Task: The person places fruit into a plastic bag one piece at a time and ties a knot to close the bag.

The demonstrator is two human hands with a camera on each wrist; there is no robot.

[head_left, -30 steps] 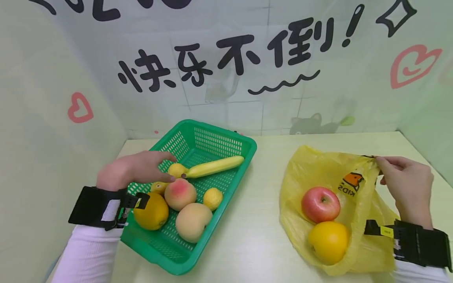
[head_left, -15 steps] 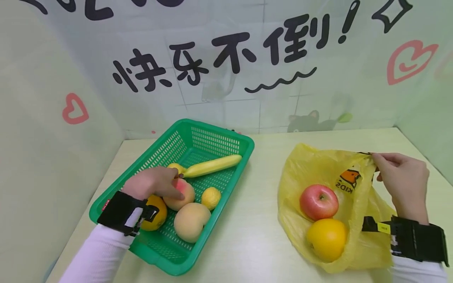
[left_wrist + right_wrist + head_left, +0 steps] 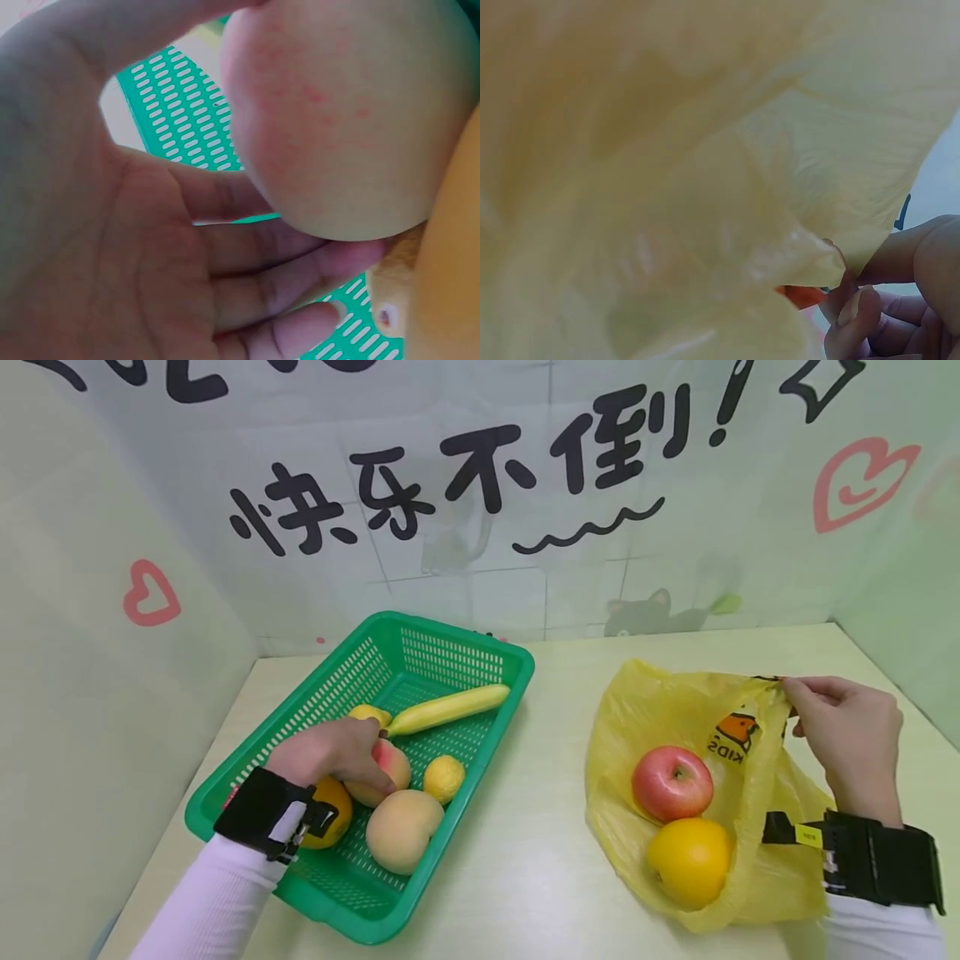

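In the head view my left hand [image 3: 330, 753] grips a pink-blushed peach [image 3: 395, 762] inside a green basket [image 3: 480, 793]. The left wrist view shows its fingers [image 3: 247, 251] bent around the underside of that peach [image 3: 337, 135]. An orange [image 3: 330, 818] lies partly under the wrist, and a paler peach [image 3: 403, 832] sits just in front. On the right, my right hand [image 3: 855, 735] pinches the upper edge of a yellow plastic bag [image 3: 630, 718], holding its mouth up. A red apple [image 3: 672, 783] and another orange [image 3: 692, 862] lie inside the bag.
A long yellow fruit or vegetable [image 3: 450, 708], perhaps a banana, and two lemons, one nearer [image 3: 444, 778] and one farther [image 3: 369, 715], share the basket. Bare table [image 3: 525, 827] separates basket and bag. A printed wall sheet [image 3: 480, 527] stands behind.
My left hand has come down from above the basket's left side and closed around the blushed peach. My right hand keeps hold of the bag's edge; the head view has shifted slightly.
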